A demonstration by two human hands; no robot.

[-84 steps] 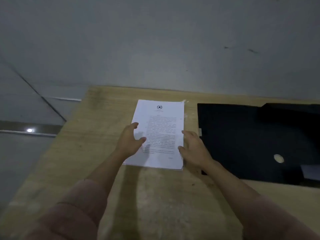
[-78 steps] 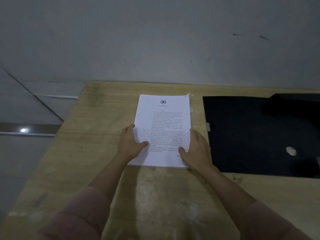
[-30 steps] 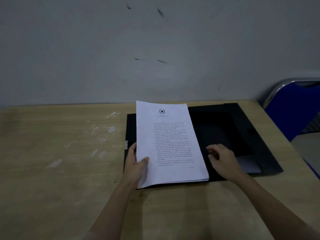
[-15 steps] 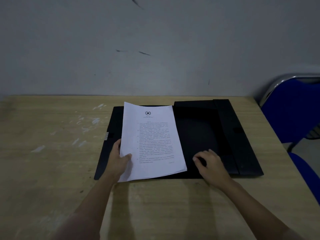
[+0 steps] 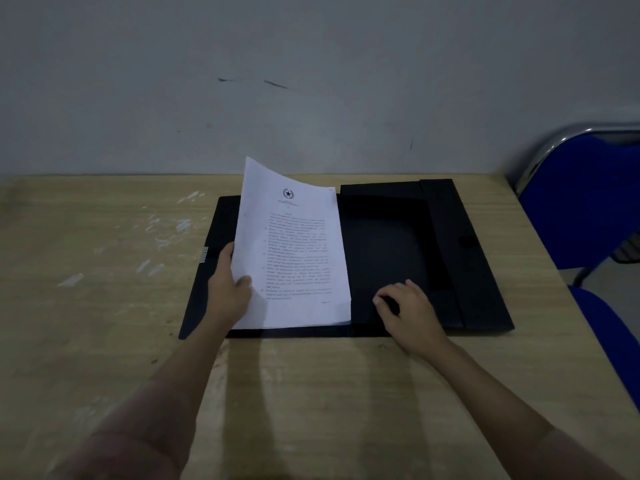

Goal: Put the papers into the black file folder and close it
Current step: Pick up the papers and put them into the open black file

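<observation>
A black file folder (image 5: pixel 388 244) lies open and flat on the wooden table (image 5: pixel 104 306). A stack of white printed papers (image 5: pixel 294 251) with a star emblem at the top is held over the folder's left half. Its left edge is tilted up and its right edge is down near the folder's middle. My left hand (image 5: pixel 228 289) grips the stack at its lower left edge, thumb on top. My right hand (image 5: pixel 408 310) rests on the folder's near edge just right of the papers, fingers curled on the black surface, holding no paper.
A grey wall stands right behind the table's far edge. A blue chair (image 5: pixel 585 209) with a chrome frame stands beyond the table's right edge. White scuff marks (image 5: pixel 166 237) dot the tabletop to the left of the folder.
The papers went from the bare table on the left to over the folder. In the last half second their left edge has tilted up. My right hand has stayed on the folder.
</observation>
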